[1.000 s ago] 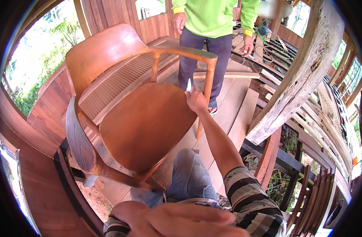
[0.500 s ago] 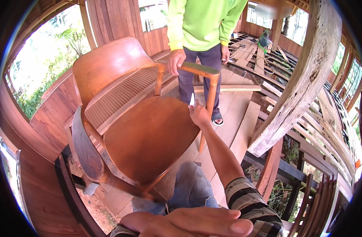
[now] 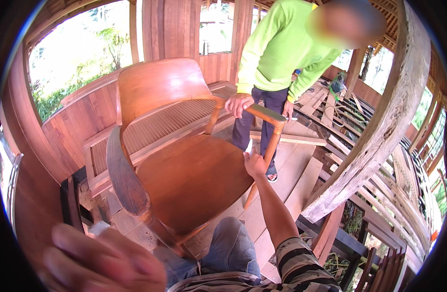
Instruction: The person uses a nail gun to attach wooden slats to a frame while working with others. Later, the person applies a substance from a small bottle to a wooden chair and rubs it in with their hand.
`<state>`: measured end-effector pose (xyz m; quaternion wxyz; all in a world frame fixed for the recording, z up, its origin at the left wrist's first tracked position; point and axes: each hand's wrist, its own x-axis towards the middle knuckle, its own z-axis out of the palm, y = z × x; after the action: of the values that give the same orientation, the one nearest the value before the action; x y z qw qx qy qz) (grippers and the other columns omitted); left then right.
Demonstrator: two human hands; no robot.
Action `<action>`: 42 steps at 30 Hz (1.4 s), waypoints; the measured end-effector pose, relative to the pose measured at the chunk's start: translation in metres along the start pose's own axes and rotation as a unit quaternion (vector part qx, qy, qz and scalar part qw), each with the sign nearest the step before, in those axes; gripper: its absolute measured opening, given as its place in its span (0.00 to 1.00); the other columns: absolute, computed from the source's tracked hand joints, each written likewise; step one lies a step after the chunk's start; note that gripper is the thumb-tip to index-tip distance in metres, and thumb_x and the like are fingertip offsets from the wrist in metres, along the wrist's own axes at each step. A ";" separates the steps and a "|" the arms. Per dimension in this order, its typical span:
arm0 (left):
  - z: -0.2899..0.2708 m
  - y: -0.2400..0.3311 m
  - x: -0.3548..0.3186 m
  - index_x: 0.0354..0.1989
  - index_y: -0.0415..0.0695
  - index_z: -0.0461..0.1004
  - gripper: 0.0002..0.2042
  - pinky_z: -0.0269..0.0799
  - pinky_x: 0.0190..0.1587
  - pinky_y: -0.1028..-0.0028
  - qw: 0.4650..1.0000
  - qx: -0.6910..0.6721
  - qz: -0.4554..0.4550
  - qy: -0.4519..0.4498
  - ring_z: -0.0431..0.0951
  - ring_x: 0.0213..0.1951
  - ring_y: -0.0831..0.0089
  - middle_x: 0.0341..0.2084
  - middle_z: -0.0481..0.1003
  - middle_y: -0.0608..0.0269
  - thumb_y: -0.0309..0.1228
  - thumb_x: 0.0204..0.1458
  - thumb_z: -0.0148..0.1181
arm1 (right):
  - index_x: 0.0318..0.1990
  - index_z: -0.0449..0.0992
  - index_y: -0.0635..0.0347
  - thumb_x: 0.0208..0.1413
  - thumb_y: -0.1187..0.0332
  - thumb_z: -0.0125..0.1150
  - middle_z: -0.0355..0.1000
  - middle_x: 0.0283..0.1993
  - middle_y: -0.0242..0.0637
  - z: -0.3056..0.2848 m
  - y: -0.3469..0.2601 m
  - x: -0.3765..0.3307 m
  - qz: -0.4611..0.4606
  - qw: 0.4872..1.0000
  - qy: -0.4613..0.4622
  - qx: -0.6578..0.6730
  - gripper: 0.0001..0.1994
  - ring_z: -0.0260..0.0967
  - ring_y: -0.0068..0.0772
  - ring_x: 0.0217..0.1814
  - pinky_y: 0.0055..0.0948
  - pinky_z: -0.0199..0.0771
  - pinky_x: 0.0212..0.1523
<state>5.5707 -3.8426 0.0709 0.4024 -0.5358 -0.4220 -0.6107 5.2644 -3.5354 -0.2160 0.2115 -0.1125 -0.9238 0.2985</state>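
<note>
Two hands at work: the person's own, plus a co-worker's hand on the same chair.
Left hand [image 3: 104, 260]: blurred and very close to the camera at the lower left; it looks loosely open and empty, though I cannot tell for sure.
Chair [image 3: 194, 177]: a wooden armchair with a curved back and broad seat, standing on the plank floor [image 3: 294, 182] in front of the person's knee; a slatted bench [image 3: 155, 129] runs behind it along the wall.
Right hand [image 3: 255, 163]: stretched out to the chair's far front corner, just below the armrest [image 3: 265, 113]; its grip is closed on a small pale thing, perhaps a scrap of sanding paper, held against the front leg [image 3: 267, 155]. What it is stays too small to tell.
Co-worker's hand [image 3: 238, 103]: closed over the armrest from above, steadying the chair; the person in the green top stands right behind it.
Doing it well: work along the grain of the leg with even, light pressure, in my judgement, and keep the wrist in line with the wood.
Watch for: the two hands are near each other, so strokes should stay below the armrest joint.
Right side: a heavy slanted post [image 3: 379, 126] and loose boards lie beyond the floor edge.
</note>
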 end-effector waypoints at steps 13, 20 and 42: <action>-0.079 0.059 0.019 0.62 0.35 0.65 0.23 0.82 0.48 0.60 0.990 0.041 -0.069 0.120 0.81 0.48 0.56 0.48 0.77 0.46 0.37 0.64 0.58 | 0.56 0.73 0.63 0.66 0.49 0.59 0.80 0.44 0.61 -0.007 0.031 0.001 -0.011 0.995 0.026 -0.095 0.25 0.79 0.66 0.48 0.59 0.79 0.48; -0.091 0.136 0.016 0.63 0.33 0.65 0.26 0.81 0.51 0.63 0.966 0.160 -0.059 0.193 0.81 0.50 0.60 0.51 0.76 0.45 0.33 0.61 0.63 | 0.57 0.76 0.66 0.65 0.44 0.57 0.81 0.45 0.56 0.035 0.029 0.013 -0.087 0.993 0.020 -0.078 0.30 0.80 0.57 0.45 0.54 0.78 0.46; -0.402 0.318 -0.183 0.48 0.39 0.75 0.10 0.79 0.42 0.68 0.449 0.821 -0.161 0.315 0.83 0.39 0.67 0.37 0.81 0.56 0.24 0.59 0.63 | 0.47 0.75 0.78 0.64 0.43 0.58 0.78 0.40 0.68 0.061 0.101 0.073 -0.169 0.975 0.073 -0.127 0.34 0.78 0.70 0.42 0.55 0.80 0.45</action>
<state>5.7629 -4.3181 -0.1123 0.6550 0.3499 -0.6499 -0.1615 5.1800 -3.4611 -0.2977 0.3095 -0.0021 -0.9420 0.1296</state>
